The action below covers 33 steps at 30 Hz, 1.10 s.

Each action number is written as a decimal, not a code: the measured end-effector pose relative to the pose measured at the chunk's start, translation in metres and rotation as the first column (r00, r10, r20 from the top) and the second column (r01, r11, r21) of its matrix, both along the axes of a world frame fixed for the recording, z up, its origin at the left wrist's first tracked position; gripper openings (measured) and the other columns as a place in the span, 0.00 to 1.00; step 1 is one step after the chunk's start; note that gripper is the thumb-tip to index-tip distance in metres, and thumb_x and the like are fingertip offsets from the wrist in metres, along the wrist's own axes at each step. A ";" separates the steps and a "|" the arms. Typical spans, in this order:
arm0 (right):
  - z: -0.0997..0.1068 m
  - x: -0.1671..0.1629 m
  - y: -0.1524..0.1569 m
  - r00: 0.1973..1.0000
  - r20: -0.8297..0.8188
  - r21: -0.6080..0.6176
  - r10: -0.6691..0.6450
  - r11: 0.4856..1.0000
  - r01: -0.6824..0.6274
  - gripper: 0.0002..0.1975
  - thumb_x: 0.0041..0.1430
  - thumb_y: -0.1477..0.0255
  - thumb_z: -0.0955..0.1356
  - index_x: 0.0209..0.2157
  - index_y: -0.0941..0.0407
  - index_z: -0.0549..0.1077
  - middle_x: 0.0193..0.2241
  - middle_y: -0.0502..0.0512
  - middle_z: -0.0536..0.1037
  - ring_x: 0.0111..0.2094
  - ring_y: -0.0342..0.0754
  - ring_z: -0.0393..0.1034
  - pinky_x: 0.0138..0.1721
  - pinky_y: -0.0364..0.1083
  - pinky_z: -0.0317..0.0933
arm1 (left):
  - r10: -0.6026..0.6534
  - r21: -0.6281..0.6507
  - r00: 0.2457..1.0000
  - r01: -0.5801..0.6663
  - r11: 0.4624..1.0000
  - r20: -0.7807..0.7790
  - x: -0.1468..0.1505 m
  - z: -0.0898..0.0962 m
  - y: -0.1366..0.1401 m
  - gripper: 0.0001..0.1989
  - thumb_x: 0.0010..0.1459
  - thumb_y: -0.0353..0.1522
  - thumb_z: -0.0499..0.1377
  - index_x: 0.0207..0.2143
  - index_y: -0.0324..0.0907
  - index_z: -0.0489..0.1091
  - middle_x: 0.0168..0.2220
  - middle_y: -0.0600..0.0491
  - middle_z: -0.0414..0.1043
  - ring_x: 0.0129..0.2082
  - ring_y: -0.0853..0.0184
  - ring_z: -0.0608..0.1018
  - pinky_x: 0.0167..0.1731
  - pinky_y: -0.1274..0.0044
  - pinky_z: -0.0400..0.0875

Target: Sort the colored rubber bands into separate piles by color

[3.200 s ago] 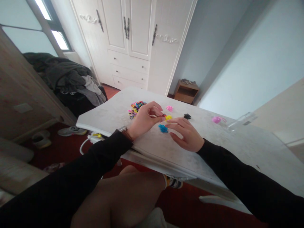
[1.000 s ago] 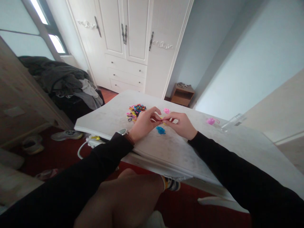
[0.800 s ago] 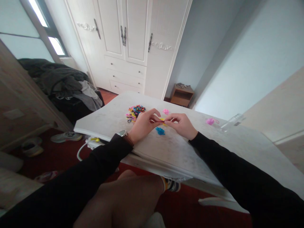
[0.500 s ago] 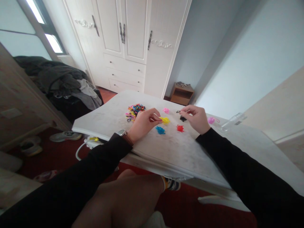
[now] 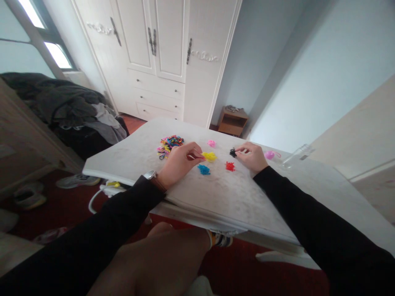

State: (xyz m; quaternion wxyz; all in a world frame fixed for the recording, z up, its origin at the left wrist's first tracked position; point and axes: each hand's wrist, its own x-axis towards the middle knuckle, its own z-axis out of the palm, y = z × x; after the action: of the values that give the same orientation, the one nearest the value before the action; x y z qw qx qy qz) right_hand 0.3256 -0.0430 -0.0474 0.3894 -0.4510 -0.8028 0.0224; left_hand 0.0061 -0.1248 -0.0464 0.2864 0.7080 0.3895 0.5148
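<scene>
My left hand is pinched closed beside the left edge of the yellow rubber-band pile. What its fingertips hold is too small to make out. My right hand has thumb and finger pinched together at the small black rubber-band pile, on a black band that blends into the pile. Nearby lie a blue pile, a red pile and a pink pile. Behind my left hand, a larger mixed-colour heap of bands is partly covered.
The piles rest on a white table. To the right of my right hand are a pink-purple item with a loop and a clear container. A white cable hangs at the table's left edge. A wardrobe stands behind.
My right hand has lowered the black band, held just above the black pile before, down to the pile. My left hand stays pinched near the yellow pile. The whole view has shifted slightly.
</scene>
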 end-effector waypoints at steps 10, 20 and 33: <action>0.013 -0.025 -0.035 0.983 0.103 0.194 0.150 0.967 -0.167 0.06 0.63 0.74 0.69 0.37 0.53 0.80 0.37 0.57 0.83 0.41 0.54 0.76 0.45 0.56 0.71 | -0.051 -0.005 0.999 0.051 0.999 0.008 0.001 -0.002 0.002 0.09 0.56 0.36 0.71 0.34 0.43 0.75 0.33 0.52 0.84 0.34 0.64 0.86 0.34 0.76 0.79; 0.018 -0.072 -0.080 0.783 0.375 0.067 0.496 0.828 -0.557 0.18 0.70 0.71 0.68 0.59 0.51 0.73 0.54 0.60 0.82 0.54 0.56 0.76 0.54 0.58 0.70 | -0.104 0.046 0.993 0.107 0.993 -0.052 -0.001 0.000 -0.002 0.05 0.57 0.31 0.69 0.34 0.43 0.76 0.33 0.54 0.83 0.32 0.67 0.84 0.34 0.78 0.79; 0.015 -0.072 -0.079 0.751 0.312 0.080 0.581 0.772 -0.630 0.18 0.71 0.73 0.67 0.60 0.51 0.75 0.52 0.60 0.83 0.52 0.55 0.78 0.53 0.57 0.73 | -0.152 0.032 0.986 0.155 0.987 -0.070 0.000 -0.001 -0.001 0.07 0.58 0.35 0.68 0.35 0.42 0.76 0.34 0.53 0.82 0.33 0.67 0.84 0.35 0.78 0.79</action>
State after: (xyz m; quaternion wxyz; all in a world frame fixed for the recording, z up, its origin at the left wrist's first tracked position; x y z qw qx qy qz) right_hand 0.2535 -0.1217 -0.0320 0.2868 -0.1269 -0.9494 0.0136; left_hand 0.0060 -0.1255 -0.0475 0.2989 0.7579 0.3336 0.4743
